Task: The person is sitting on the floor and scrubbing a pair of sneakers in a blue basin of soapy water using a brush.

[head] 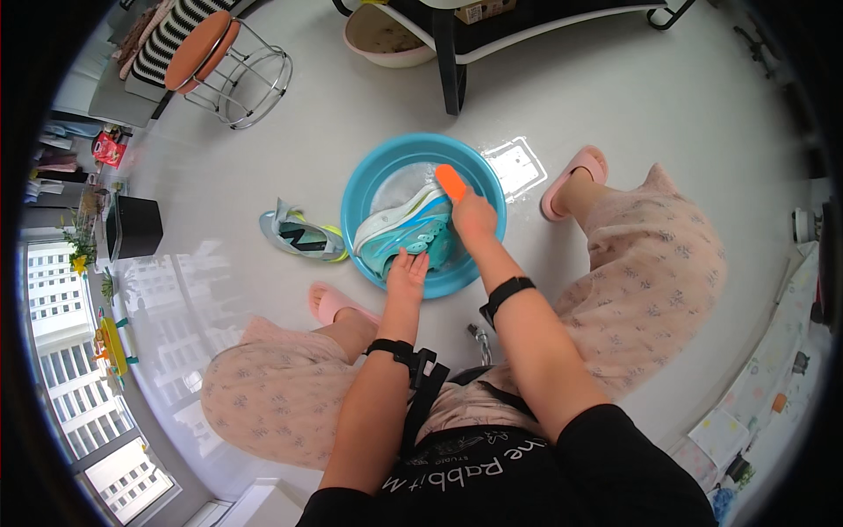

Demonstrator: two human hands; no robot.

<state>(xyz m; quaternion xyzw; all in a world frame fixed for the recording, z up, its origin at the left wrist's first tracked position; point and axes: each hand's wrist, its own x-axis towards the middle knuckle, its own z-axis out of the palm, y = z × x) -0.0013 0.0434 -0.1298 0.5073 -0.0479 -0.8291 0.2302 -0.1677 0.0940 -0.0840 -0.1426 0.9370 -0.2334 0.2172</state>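
Observation:
A teal running shoe (408, 227) with a white sole lies tilted on its side in a blue plastic basin (355, 178), in shallow, cloudy water. My left hand (407, 275) is palm up, its fingers against the shoe's upper near the opening. Whether those fingers grip the shoe is not clear. Over the toe side of the shoe, my right hand (475, 221) is closed around an orange tool handle (450, 182). The tool's other end is hidden by the hand and the shoe.
Left of the basin lies a second sneaker (303, 236), grey and yellow-green. Pink slippers (336, 303) are on my feet at both sides. Water wets the floor by a drain cover (517, 168). Farther off are an orange stool (204, 49), a pale basin (385, 39) and a black bin (135, 227).

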